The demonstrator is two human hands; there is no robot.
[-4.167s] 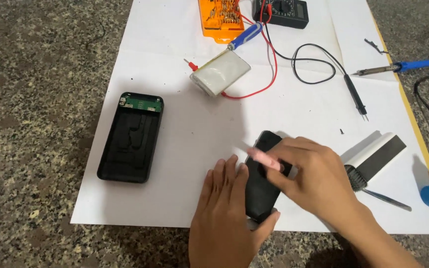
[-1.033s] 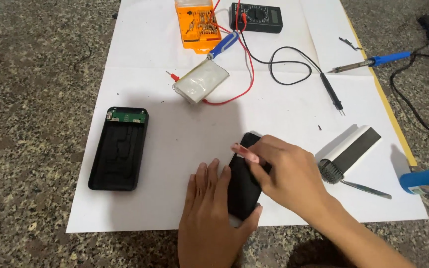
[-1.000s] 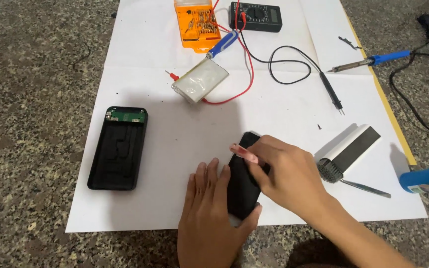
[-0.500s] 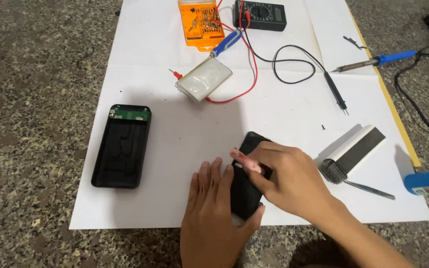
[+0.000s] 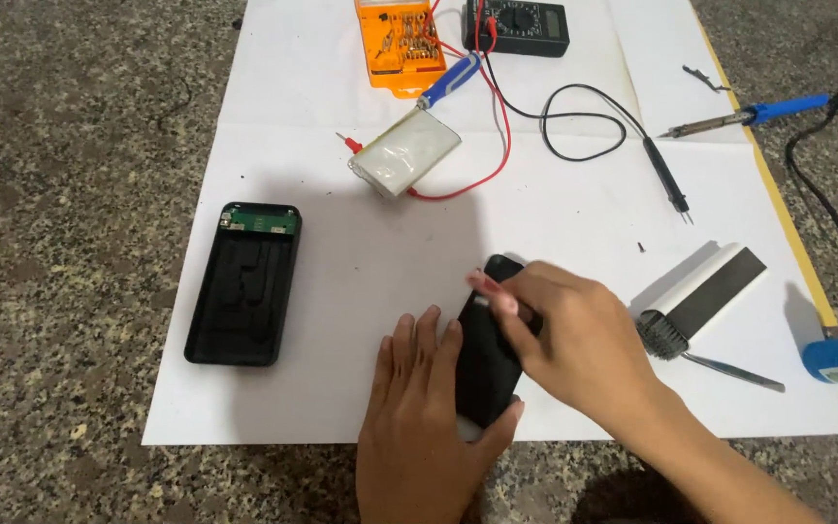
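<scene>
White paper sheet [image 5: 361, 281] on speckled stone: left hand [image 5: 424, 417] pins the flat black plastic cover [image 5: 489, 351] while right hand [image 5: 574, 335] pinches a small pale tool at its eleven-o'clock edge, apparently prying, next needing steady leverage

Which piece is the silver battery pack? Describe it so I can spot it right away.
Start at the white paper sheet on the stone floor. Above the open black case, below the orange screwdriver box, lies the battery pack: the only flat silver pouch, with red wires attached.
</scene>
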